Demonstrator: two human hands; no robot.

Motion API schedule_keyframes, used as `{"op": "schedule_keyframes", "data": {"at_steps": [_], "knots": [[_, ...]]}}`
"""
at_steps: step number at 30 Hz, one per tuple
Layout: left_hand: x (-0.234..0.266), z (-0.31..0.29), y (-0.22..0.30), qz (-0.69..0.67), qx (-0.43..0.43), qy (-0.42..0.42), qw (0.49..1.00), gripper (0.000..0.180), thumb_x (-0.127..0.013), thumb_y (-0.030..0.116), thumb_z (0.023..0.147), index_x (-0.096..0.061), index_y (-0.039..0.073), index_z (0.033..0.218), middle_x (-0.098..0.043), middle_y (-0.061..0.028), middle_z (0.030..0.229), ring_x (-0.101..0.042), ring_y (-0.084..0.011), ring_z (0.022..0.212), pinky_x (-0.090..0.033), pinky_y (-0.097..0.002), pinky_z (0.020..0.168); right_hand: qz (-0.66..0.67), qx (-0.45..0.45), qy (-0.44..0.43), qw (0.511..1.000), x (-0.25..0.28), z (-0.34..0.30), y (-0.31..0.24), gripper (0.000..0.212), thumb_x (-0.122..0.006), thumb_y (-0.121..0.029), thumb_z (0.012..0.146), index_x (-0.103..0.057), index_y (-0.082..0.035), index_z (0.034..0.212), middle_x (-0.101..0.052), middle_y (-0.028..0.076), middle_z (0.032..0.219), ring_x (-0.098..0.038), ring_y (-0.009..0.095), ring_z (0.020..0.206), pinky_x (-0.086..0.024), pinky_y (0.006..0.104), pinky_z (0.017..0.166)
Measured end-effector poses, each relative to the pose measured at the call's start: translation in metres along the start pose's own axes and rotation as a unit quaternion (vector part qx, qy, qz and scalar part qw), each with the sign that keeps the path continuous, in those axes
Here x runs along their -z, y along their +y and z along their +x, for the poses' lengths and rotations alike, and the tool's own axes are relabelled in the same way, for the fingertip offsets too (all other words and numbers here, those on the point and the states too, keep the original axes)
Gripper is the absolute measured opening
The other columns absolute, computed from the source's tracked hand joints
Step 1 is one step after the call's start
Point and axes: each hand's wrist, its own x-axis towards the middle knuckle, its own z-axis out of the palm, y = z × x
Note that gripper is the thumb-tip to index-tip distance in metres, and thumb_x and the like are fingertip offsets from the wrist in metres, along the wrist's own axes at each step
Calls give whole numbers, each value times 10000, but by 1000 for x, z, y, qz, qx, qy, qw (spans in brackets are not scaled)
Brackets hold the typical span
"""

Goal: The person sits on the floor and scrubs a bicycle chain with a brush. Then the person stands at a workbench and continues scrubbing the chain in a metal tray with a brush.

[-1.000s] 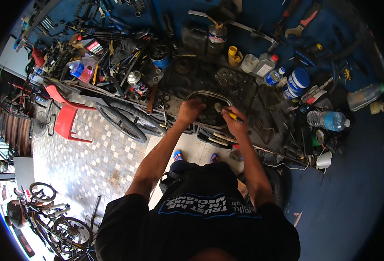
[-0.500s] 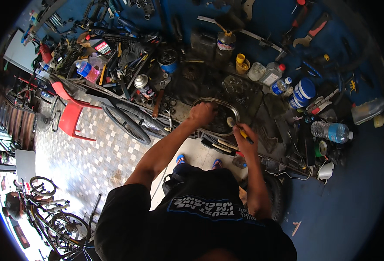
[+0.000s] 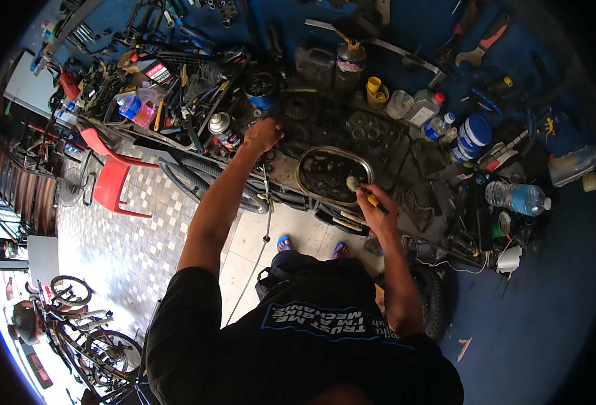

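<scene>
My right hand (image 3: 379, 208) is closed round a brush (image 3: 375, 202) with a yellow and black handle. The pale bristle end hangs at the right rim of an oval metal pan (image 3: 300, 177), which holds dark, dirty liquid and dim shapes I cannot make out. My left hand (image 3: 264, 136) is over the bench to the left of the pan, beside a spray can (image 3: 219, 124) and just below a blue tub (image 3: 262, 101). Its fingers are curled and partly hidden, so what they hold, if anything, does not show.
Bottles, a grey jug (image 3: 425, 108), yellow cups (image 3: 376, 93) and a blue-and-white tub (image 3: 471, 138) line the bench's back right. Tools crowd the left end. Bicycle tyres (image 3: 206, 185) lean below the front edge; a red chair (image 3: 112, 177) stands left.
My left hand has moved from over the pan leftward and away from me, to beside the spray can. My right hand has shifted slightly, still gripping the brush.
</scene>
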Motion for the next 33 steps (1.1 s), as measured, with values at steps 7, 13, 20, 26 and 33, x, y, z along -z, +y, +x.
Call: {"op": "schedule_keyframes", "data": {"at_steps": [7,13,20,26,33], "knots": [[12,-51,3,183,-79,-107,974,198,-696,199,944,-784,245,1115,-770,-128,1135,-695,-331,1202,-594,-469,973,-17,27,8,999,-4,-2,10,227,-774,-213,937,-752,-60,1103,-745,103,853,-706,175,768,-526,309,715],[3,-52,-11,176,-71,-98,977,234,-679,131,938,-786,220,1126,-766,-144,1148,-690,-341,1206,-595,-476,983,-25,20,-16,999,-7,-1,-1,230,-784,-233,923,-754,-79,1091,-740,125,847,-713,238,747,-534,351,702],[10,-44,-33,113,-127,-57,984,241,-727,149,906,-783,187,1137,-765,-127,1143,-757,-348,1034,-619,-479,908,-47,33,-8,998,-3,-7,0,209,-775,-222,941,-751,-81,1093,-728,118,843,-705,213,750,-528,332,693],[26,-56,-33,257,-221,-26,941,183,-725,182,911,-786,119,1073,-760,-165,1001,-759,-350,912,-627,-444,829,-47,30,-15,998,-3,-13,5,207,-771,-213,950,-742,-71,1096,-728,117,857,-697,198,744,-529,326,691],[6,-58,-50,400,-295,-50,866,343,-792,246,814,-754,87,1115,-706,-78,1200,-625,-264,1255,-630,-383,904,-23,30,-21,999,-6,-14,-8,203,-765,-211,955,-737,-71,1100,-729,111,854,-705,190,743,-535,324,694]]}}
